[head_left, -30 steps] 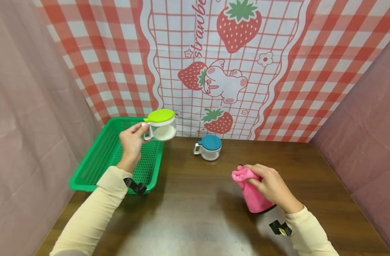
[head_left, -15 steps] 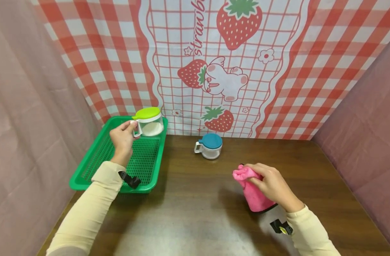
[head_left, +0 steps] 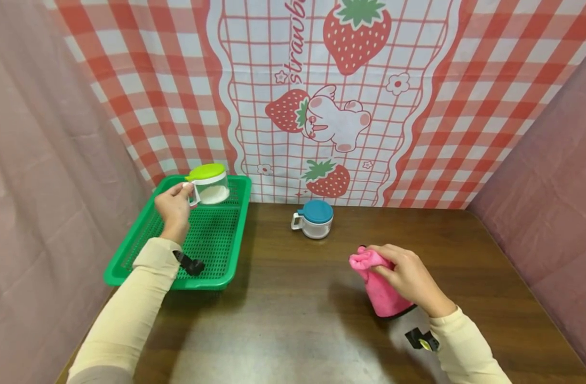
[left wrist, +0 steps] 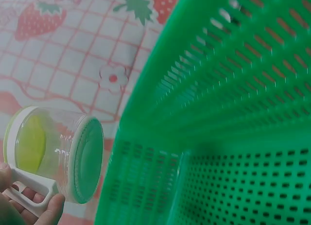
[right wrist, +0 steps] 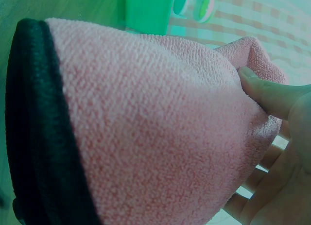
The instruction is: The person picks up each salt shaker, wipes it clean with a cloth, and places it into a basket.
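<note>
My left hand (head_left: 174,209) pinches the white handle of a clear seasoning jar (head_left: 213,191) with a lime-green lid. The jar is upright above the far end of the green basket (head_left: 242,229); the left wrist view shows its round base beside the basket wall (left wrist: 141,152). On the right, my right hand (head_left: 410,276) grips a bunched pink cloth (head_left: 384,293) with a dark edge, thumb on one side and fingers on the other. A second seasoning jar (head_left: 317,226) with a blue lid stands on the table between the hands, its handle pointing left.
The brown wooden table (head_left: 283,298) runs back to a red-and-white checked strawberry curtain (head_left: 341,122). Plain pinkish curtains (head_left: 43,160) hang at both sides. The basket takes up the table's left side, its rim raised around a perforated floor.
My left hand has carried the lime-lidded jar leftward, from past the basket's right rim to over the basket. My right hand and the cloth stay nearly in place.
</note>
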### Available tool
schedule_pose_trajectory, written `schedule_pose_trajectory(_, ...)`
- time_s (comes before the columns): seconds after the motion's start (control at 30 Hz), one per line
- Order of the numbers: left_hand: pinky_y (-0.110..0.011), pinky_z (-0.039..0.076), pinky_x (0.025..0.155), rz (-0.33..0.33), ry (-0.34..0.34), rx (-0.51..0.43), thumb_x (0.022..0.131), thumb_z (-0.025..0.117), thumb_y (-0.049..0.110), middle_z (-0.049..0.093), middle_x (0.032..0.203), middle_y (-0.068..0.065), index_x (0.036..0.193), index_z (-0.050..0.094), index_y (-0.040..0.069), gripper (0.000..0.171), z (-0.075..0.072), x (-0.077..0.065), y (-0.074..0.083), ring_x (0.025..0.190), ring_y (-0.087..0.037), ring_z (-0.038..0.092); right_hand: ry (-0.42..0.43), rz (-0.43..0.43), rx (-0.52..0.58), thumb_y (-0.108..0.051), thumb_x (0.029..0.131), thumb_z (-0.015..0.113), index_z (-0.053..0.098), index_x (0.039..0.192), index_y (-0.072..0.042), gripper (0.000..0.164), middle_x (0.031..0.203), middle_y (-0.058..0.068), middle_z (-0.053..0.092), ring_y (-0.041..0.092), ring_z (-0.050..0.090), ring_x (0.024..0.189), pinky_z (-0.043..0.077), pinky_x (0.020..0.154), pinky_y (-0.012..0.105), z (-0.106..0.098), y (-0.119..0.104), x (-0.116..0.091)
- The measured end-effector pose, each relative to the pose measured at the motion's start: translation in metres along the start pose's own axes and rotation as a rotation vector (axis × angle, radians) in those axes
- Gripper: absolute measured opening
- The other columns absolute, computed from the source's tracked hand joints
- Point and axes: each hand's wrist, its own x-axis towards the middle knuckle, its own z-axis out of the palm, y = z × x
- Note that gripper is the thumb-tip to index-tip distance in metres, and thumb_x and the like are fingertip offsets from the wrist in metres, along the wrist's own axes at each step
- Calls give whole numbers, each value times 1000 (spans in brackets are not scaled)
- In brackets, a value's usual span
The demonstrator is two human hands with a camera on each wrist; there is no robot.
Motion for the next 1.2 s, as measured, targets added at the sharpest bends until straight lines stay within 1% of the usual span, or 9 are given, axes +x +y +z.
schedule_pose_trajectory(0.1,-17,52,44,-15,21,18,77,71,20,61,70,8,103,68,5,31,-4,8,-5,66,-7,59,1,-3,-1,-8,68,76,67,103,-8,36,87,0,67,13,61,79,53,66,33,1,1,0)
schedule_pose_trajectory(0.2,-16,52,44,-29,31,61,77,71,22,62,75,6,105,67,6,33,-8,14,-7,68,-6,60,2,-5,-2,-8,68,76,67,103,-8,36,86,-1,67,12,60,77,52,65,31,2,1,0)
schedule_pose_trajectory(0.4,-14,51,44,-10,61,168,78,70,23,64,80,5,106,67,7,32,-11,24,-8,64,-3,58,0,-6,-4,-8,69,76,67,103,-7,36,86,-1,67,12,61,78,53,65,32,2,2,0)
schedule_pose_trajectory(0.57,-13,50,45,-19,82,207,78,70,23,63,81,6,106,68,8,31,-12,31,-11,61,-2,56,10,-3,-6,-8,67,76,67,103,-8,36,86,0,67,13,61,78,52,65,31,1,3,1)
schedule_pose_trajectory(0.77,-14,51,47,-79,92,196,77,71,19,60,81,4,107,67,7,32,-16,34,-21,62,-5,57,1,-3,-7,-8,68,76,67,103,-8,36,87,-1,67,13,62,79,52,67,31,0,2,-2)
schedule_pose_trajectory(0.97,-12,48,44,-90,104,319,78,69,21,63,88,0,107,67,9,32,-22,37,-33,58,-3,55,-7,-8,-3,-8,67,76,67,103,-10,37,86,-3,67,12,61,78,52,66,30,1,3,-5)
schedule_pose_trajectory(1.07,-14,51,46,-94,98,353,78,68,23,64,95,-4,108,67,9,33,-23,40,-35,58,-3,54,3,-17,-2,-8,67,77,67,103,-10,37,85,-4,66,10,60,76,51,65,29,1,4,-3)
schedule_pose_trajectory(1.2,-19,55,52,-108,95,368,77,68,22,63,100,-6,108,67,10,33,-23,43,-35,60,-5,54,13,-26,1,-8,67,77,67,102,-10,37,84,-5,66,9,59,75,49,65,23,2,5,-2)
